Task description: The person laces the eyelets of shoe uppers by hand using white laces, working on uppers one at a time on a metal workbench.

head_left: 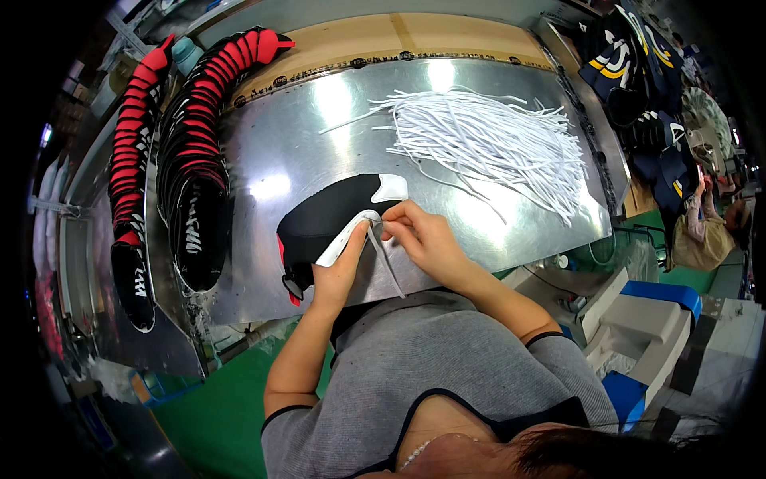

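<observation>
Shoe upper (325, 211), in left fingers (349, 255)

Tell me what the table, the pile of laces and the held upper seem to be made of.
Table: polished metal, perhaps stainless steel; lights glare off it in bright patches.
Laces: probably woven textile, low-sheen; the thin strands bend loosely.
Upper: the black part looks like matte fabric, curving without glare; its white trim looks smoother, possibly synthetic leather.

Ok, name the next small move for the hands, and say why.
Probably the right hand should gently pull the lace: it is right by the white strip, where the lace hangs, and the left hand holds that strip.
</observation>
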